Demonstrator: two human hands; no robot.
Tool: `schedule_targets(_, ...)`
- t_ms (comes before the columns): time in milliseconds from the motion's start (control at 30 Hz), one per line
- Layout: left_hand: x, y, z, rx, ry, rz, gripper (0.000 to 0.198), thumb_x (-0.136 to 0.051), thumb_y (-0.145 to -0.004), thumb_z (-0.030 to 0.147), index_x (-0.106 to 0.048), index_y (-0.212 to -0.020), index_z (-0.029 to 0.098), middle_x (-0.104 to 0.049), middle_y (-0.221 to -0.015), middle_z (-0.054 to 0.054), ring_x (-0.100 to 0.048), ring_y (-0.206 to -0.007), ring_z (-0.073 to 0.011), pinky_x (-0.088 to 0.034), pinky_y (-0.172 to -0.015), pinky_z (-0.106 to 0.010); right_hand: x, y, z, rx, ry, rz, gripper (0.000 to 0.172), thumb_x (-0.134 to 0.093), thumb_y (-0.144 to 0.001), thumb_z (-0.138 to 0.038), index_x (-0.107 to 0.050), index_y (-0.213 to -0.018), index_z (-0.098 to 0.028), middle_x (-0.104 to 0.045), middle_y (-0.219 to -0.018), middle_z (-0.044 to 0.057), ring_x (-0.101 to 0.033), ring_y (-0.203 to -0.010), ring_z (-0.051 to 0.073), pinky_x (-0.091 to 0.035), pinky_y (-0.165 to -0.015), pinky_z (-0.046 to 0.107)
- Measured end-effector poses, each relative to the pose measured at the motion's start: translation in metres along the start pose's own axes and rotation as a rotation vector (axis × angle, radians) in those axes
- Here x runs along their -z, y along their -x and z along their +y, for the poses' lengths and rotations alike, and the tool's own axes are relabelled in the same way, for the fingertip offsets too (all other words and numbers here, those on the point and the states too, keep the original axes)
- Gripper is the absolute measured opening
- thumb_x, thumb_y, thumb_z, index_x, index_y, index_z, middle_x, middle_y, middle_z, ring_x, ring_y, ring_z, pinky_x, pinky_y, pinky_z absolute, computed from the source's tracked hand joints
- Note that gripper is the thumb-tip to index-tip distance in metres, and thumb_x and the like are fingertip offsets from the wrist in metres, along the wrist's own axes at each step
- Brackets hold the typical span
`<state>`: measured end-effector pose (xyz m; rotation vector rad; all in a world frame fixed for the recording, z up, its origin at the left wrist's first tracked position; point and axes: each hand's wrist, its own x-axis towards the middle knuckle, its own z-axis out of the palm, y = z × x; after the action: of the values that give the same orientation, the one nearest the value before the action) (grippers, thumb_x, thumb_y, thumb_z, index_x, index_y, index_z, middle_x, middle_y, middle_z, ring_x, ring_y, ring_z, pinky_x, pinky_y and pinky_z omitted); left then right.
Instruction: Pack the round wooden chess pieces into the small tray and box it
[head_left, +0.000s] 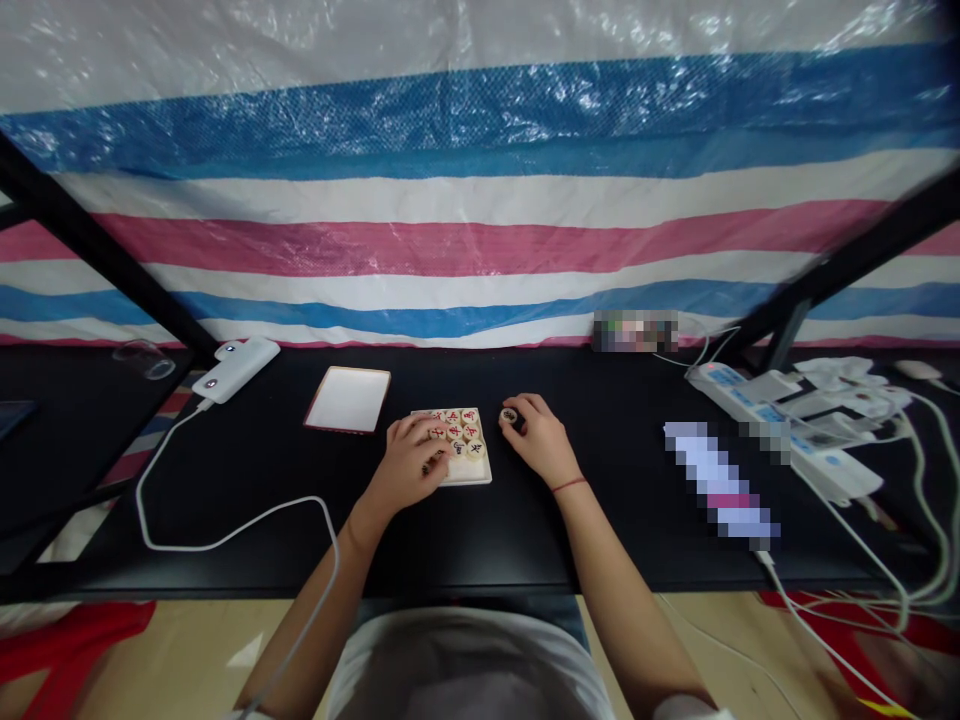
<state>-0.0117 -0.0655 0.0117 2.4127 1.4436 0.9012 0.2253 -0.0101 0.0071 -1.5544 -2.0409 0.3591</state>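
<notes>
A shallow white box point(470, 477) lies in front of me with rows of round xiangqi pieces point(470, 432) in it, some with red characters and some with dark ones. My left hand point(405, 465) covers the box's left side, its fingers bent over the pieces. Between that thumb and forefinger shows a dark-lettered xiangqi piece point(430, 466); whether it is lifted off the box floor is hard to see. Just right of the box, my right hand point(541, 437) pinches another dark-lettered xiangqi piece point(508, 415) between thumb and fingers, close to the black tabletop point(517, 540).
A white box lid point(348, 400) lies left of the box. Farther left are a white device point(236, 370) with a cable point(225, 543) and a clear cup point(145, 360). To the right are a blurred phone point(720, 480) and a power strip point(784, 430) with tangled cables. Striped sheeting point(465, 250) hangs behind.
</notes>
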Motion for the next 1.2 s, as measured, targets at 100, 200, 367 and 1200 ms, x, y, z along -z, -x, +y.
schedule_targets(100,0.002,-0.002,-0.002,0.007,0.029,0.077,0.013,-0.055,-0.084,0.019,-0.067,-0.085,0.025,-0.069,-0.105,-0.002,-0.053,-0.112,-0.0228,-0.037,-0.099,-0.045,-0.002,-0.002,0.003,-0.007,0.034,-0.031,0.036,-0.053,-0.084,-0.023,-0.061,-0.12,-0.02,-0.061,-0.117,0.01,-0.062,-0.068,0.014,-0.05,-0.069,0.029)
schedule_targets(200,0.003,-0.004,-0.003,-0.006,0.085,0.188,0.013,-0.054,-0.086,0.019,-0.066,-0.086,0.024,-0.071,-0.097,-0.002,-0.058,-0.105,-0.0202,-0.042,-0.097,-0.041,-0.003,-0.003,0.005,0.01,-0.003,-0.047,0.029,-0.051,-0.085,-0.021,-0.065,-0.11,-0.018,-0.065,-0.108,0.01,-0.063,-0.072,0.016,-0.051,-0.072,0.03)
schedule_targets(367,-0.002,-0.003,-0.003,-0.041,0.097,0.293,0.014,-0.054,-0.088,0.02,-0.067,-0.095,0.023,-0.071,-0.096,-0.003,-0.061,-0.101,-0.019,-0.047,-0.094,-0.039,-0.002,-0.001,-0.012,-0.014,-0.298,0.033,0.025,-0.058,-0.084,-0.033,-0.067,-0.102,-0.017,-0.068,-0.098,0.009,-0.057,-0.059,0.012,-0.049,-0.062,0.027)
schedule_targets(1200,-0.001,-0.004,0.017,-0.124,-0.025,-0.051,0.004,-0.062,-0.08,0.026,-0.063,-0.079,0.022,-0.07,-0.09,0.001,-0.057,-0.101,-0.0174,-0.032,-0.096,-0.037,-0.011,0.009,-0.027,-0.155,-0.869,0.13,0.036,-0.067,-0.078,-0.049,-0.061,-0.1,-0.021,-0.057,-0.089,0.001,-0.034,-0.046,0.003,-0.031,-0.041,0.021)
